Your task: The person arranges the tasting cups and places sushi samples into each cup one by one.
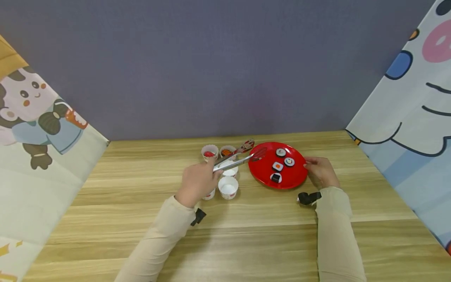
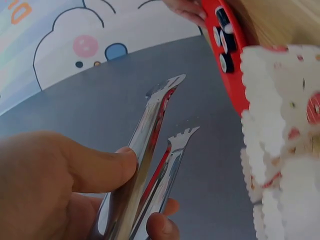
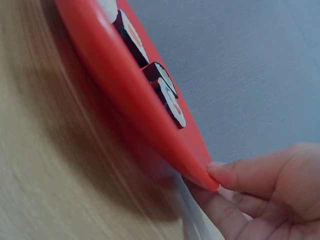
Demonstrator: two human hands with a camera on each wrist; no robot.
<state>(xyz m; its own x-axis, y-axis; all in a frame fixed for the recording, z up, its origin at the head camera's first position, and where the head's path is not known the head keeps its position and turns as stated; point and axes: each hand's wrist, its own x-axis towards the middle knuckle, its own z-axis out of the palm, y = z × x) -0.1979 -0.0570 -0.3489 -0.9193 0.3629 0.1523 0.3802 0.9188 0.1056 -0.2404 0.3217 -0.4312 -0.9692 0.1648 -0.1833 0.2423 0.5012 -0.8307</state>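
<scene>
My left hand (image 1: 199,182) grips metal tongs (image 1: 233,163), thumb on one arm and fingers round the other in the left wrist view. The tongs' two tips stand apart with nothing between them, one reaching over the left rim of a red plate (image 1: 260,171). At that plate's right edge, my right hand (image 1: 321,170) pinches the rim, thumb above and fingers beneath. On the plate lie two round sushi rolls (image 1: 289,161), a sushi piece with an orange centre (image 1: 277,167) and a rice ball with a black patch (image 1: 276,178). Whether the plate is lifted, I cannot tell.
Several patterned paper cups stand left of the plate: one with red bits (image 1: 209,154), one with orange bits (image 1: 226,152), a white-lined one (image 1: 228,188) in front. My left hand partly covers another cup (image 1: 210,195). A grey wall (image 1: 225,78) rises behind the wooden table (image 1: 253,243).
</scene>
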